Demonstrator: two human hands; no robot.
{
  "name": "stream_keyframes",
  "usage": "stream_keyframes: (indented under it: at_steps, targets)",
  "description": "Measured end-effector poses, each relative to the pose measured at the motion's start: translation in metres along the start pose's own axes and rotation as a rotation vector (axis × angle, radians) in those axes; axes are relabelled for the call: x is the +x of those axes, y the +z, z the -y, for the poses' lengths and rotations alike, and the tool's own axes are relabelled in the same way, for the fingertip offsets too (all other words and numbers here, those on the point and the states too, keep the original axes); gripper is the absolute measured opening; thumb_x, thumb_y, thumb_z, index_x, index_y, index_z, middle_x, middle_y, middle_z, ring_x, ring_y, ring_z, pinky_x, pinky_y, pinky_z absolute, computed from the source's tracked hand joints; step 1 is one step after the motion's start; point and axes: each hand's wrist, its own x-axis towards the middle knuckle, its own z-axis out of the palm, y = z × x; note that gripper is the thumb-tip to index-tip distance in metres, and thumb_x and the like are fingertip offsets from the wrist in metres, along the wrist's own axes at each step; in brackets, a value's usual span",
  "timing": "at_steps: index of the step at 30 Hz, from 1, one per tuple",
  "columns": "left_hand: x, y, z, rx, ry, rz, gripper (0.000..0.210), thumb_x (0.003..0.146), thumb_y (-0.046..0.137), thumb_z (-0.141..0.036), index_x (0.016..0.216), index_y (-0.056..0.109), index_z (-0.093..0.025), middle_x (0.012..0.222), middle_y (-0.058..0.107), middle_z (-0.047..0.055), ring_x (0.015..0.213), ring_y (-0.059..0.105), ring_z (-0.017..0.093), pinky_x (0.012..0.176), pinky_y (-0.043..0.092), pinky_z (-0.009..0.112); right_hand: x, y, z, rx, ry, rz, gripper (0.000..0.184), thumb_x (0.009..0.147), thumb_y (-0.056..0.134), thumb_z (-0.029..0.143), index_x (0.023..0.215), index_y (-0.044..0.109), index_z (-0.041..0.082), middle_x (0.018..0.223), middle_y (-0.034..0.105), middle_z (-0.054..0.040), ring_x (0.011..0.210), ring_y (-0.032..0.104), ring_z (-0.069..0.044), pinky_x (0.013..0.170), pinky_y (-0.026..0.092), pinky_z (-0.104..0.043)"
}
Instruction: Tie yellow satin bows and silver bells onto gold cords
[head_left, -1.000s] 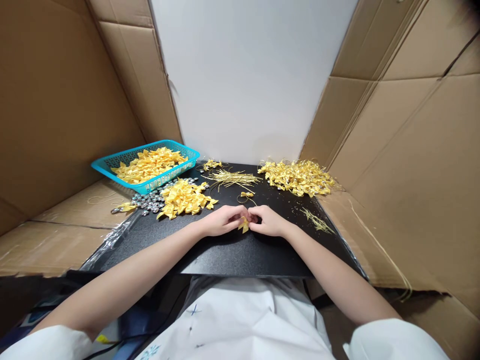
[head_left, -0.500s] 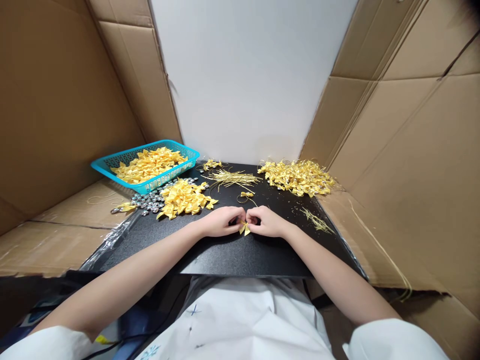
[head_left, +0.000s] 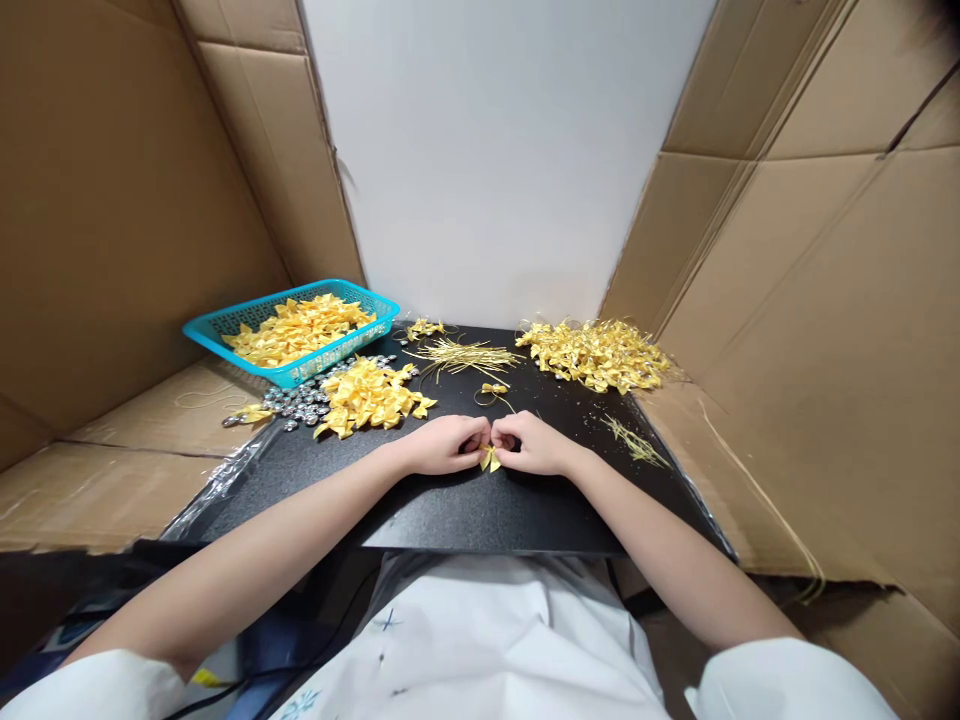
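Observation:
Close to the front of the black table, a yellow ribbon bow [head_left: 490,460] is pinched between my two hands. My left hand [head_left: 452,444] is closed on its left side, thumb toward me. From the right, my right hand [head_left: 531,443] grips the other side with curled fingers. The bow's two tails point toward me; its upper part is hidden by my fingers. Just beyond my hands lies another small bow with a looped gold cord [head_left: 494,389]. Farther back is a bundle of gold twist ties [head_left: 466,355].
A turquoise basket [head_left: 294,374] of yellow bows stands back left. Before it are a pile of bows [head_left: 367,396] and silver bells [head_left: 298,402]. Bows with gold ties [head_left: 596,355] are heaped back right, near loose tie pieces [head_left: 636,443]. Cardboard walls [head_left: 840,330] flank the black table [head_left: 480,515].
Almost nothing differs. Both hands stay at the same spot with the bow between them, with only a very slight shift of the fingers.

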Motion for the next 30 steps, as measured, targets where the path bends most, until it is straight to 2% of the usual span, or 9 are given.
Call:
stream_keyframes:
  at_steps: [6, 14, 21, 30]
  targets:
    - [0.0001, -0.0006, 0.0016, -0.014, 0.007, 0.025, 0.016, 0.087, 0.050, -0.030, 0.078, 0.048, -0.018, 0.067, 0.054, -0.001, 0.059, 0.047, 0.012, 0.056, 0.031, 0.022, 0.0005, -0.0016, 0.0011, -0.008, -0.007, 0.007, 0.011, 0.074, 0.058, 0.013, 0.067, 0.052, 0.017, 0.059, 0.051, 0.0050, 0.055, 0.045, -0.008, 0.058, 0.035, -0.020]
    - [0.0012, -0.0027, 0.0036, -0.246, 0.048, 0.017, 0.025, 0.087, 0.049, -0.035, 0.070, 0.044, -0.017, 0.060, 0.042, -0.005, 0.054, 0.035, 0.009, 0.053, 0.029, 0.021, 0.0025, 0.0011, -0.0022, 0.051, -0.017, 0.022, 0.016, 0.078, 0.056, 0.019, 0.064, 0.048, 0.017, 0.059, 0.048, 0.0051, 0.057, 0.041, -0.009, 0.059, 0.033, -0.020]
    - [0.0022, -0.0016, 0.0034, -0.339, 0.030, 0.025, 0.024, 0.082, 0.053, -0.028, 0.064, 0.041, -0.017, 0.057, 0.037, -0.006, 0.052, 0.032, 0.007, 0.051, 0.027, 0.020, 0.0034, 0.0029, -0.0023, 0.124, -0.019, 0.018, 0.019, 0.078, 0.055, 0.023, 0.062, 0.048, 0.017, 0.060, 0.048, 0.0042, 0.060, 0.042, -0.010, 0.061, 0.034, -0.021]
    - [0.0034, 0.0001, 0.0052, -0.388, 0.006, 0.022, 0.023, 0.078, 0.055, -0.022, 0.060, 0.043, -0.016, 0.055, 0.038, -0.006, 0.052, 0.032, 0.007, 0.051, 0.026, 0.019, 0.0041, 0.0031, -0.0018, 0.128, -0.036, -0.010, 0.017, 0.074, 0.056, 0.018, 0.059, 0.047, 0.017, 0.057, 0.046, 0.0048, 0.057, 0.041, -0.009, 0.060, 0.034, -0.021]
